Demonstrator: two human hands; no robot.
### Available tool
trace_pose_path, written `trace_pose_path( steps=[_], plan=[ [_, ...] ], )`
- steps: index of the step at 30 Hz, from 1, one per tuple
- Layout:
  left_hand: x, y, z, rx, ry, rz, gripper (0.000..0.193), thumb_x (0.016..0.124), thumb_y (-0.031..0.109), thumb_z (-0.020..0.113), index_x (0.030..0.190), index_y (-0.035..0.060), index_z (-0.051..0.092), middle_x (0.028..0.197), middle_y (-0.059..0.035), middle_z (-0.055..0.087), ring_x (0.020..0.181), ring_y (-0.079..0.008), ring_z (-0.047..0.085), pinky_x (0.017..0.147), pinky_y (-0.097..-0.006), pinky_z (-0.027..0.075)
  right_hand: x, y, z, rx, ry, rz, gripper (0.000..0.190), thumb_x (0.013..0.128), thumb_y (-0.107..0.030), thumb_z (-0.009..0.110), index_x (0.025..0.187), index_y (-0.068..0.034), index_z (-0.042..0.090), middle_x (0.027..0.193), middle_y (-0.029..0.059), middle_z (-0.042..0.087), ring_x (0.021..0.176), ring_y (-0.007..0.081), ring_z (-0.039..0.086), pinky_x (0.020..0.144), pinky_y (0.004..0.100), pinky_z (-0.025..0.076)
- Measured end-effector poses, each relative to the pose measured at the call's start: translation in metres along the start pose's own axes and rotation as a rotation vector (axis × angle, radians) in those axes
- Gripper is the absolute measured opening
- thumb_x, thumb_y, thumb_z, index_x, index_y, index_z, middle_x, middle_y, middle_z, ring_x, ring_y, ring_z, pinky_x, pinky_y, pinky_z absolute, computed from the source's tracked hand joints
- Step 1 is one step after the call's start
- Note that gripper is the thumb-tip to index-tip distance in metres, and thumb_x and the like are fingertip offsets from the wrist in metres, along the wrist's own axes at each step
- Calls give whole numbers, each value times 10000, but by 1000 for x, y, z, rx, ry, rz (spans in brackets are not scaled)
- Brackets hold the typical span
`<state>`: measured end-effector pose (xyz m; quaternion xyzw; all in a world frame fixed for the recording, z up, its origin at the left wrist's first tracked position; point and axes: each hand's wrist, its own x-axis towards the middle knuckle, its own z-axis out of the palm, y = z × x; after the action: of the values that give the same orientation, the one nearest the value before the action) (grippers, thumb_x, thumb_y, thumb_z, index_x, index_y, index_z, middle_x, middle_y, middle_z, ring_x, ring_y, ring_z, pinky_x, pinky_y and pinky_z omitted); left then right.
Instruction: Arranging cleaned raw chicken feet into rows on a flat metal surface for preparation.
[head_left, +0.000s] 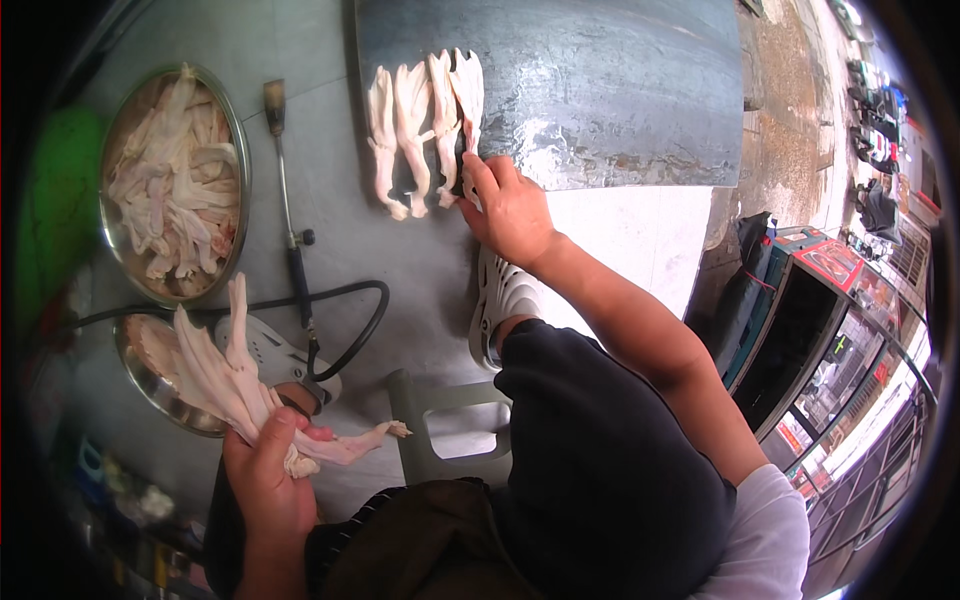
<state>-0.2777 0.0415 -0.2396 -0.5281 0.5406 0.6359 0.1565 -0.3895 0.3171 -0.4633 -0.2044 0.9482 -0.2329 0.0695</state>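
My left hand (271, 465) grips a small bunch of pale, raw duck feet (232, 375), webbed ends pointing up and away. One leg end in the bunch sticks out to the right. Several more duck feet (412, 127) lie side by side along the left edge of a dark metal sheet (615, 90), their leg ends overhanging the near edge. At the rightmost of these, my right hand (510, 210) pinches the leg end between thumb and fingers. Part of that leg is hidden behind the fingers.
An oval metal tray (245, 217) heaped with duck feet stands at the left. Beside it lies a gas torch (298, 277) with a black hose (375, 330). Below are a metal bowl (202, 420), a plastic stool (405, 427) and my clogs (504, 289). A glass-sided cabinet (817, 345) stands right.
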Motion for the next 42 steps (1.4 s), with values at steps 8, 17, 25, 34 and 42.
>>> trace_pose_path(
  steps=[8, 17, 25, 34, 42],
  plan=[
    [-1, 0, 0, -4, -2, -9, 253, 917, 91, 559, 1138, 6, 470, 816, -68, 551, 681, -177, 575, 689, -390, 521, 0, 4, -7, 5, -80, -26, 628, 763, -173, 736, 1314, -57, 459, 1018, 137, 548, 807, 323, 621, 687, 403, 525],
    [-2, 1, 0, -11, 16, -11, 193, 908, 83, 558, 1064, -8, 490, 808, -76, 548, 683, -176, 570, 692, -387, 521, -41, 0, -10, 49, -53, -102, 584, 774, -170, 722, 1294, -24, 499, 837, 114, 563, 659, 294, 613, 578, 391, 513],
    [-2, 1, 2, -26, -12, -42, 173, 901, 79, 563, 1031, -16, 498, 816, -85, 547, 695, -182, 562, 715, -391, 516, -45, -2, 1, -48, -264, -109, 544, 817, -169, 675, 1294, 12, 487, 832, 125, 578, 668, 285, 626, 569, 394, 512],
    [4, 2, -2, -164, -115, -40, 182, 923, 86, 549, 1080, 10, 499, 872, -91, 573, 833, -237, 608, 812, -448, 520, 13, -82, -43, 1068, -872, -144, 374, 863, -283, 714, 1112, -9, 661, 950, 96, 662, 685, 148, 586, 598, 304, 472],
    [17, 13, 4, -291, -114, -83, 234, 934, 130, 577, 1112, -5, 508, 1011, -137, 598, 958, -268, 633, 845, -405, 523, 30, -134, -61, 1290, -1207, -254, 317, 869, -289, 694, 1036, -21, 670, 869, 62, 676, 773, 144, 610, 669, 306, 489]
  ],
)
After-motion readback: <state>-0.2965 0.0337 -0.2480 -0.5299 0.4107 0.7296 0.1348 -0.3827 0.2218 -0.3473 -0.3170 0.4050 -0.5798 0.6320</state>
